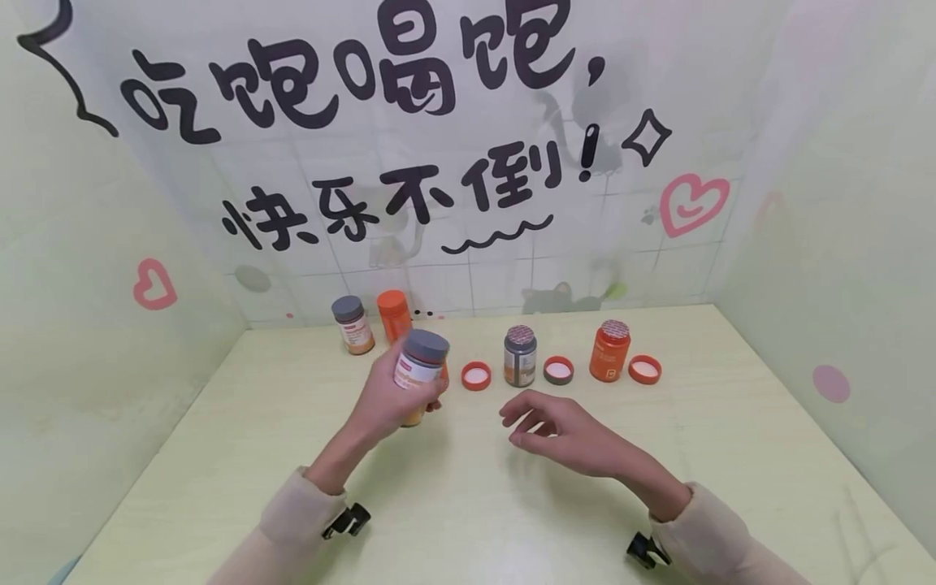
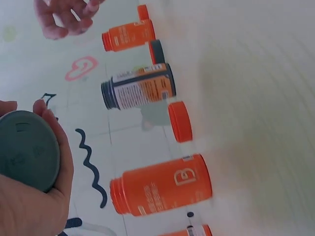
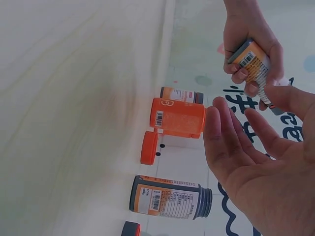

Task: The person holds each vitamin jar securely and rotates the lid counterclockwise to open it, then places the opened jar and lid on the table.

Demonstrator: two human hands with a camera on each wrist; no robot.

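Note:
My left hand (image 1: 387,398) grips a pill bottle (image 1: 418,374) with a grey cap and a white and orange label, held upright above the table. Its grey lid (image 2: 27,152) fills the lower left of the left wrist view. My right hand (image 1: 566,431) is empty, fingers loosely bent, in front of a grey bottle (image 1: 520,361). Behind the gripped bottle an orange bottle (image 2: 162,186) stands without a cap, mostly hidden in the head view. A red cap (image 1: 476,376) lies beside it.
A grey-capped bottle (image 1: 354,327) and an orange-capped bottle (image 1: 395,313) stand at the back left. Farther right are a grey cap (image 1: 559,370) lying inside up, an orange bottle (image 1: 609,357) with a sealed mouth, and another red cap (image 1: 645,370). Walls enclose the table (image 1: 468,520).

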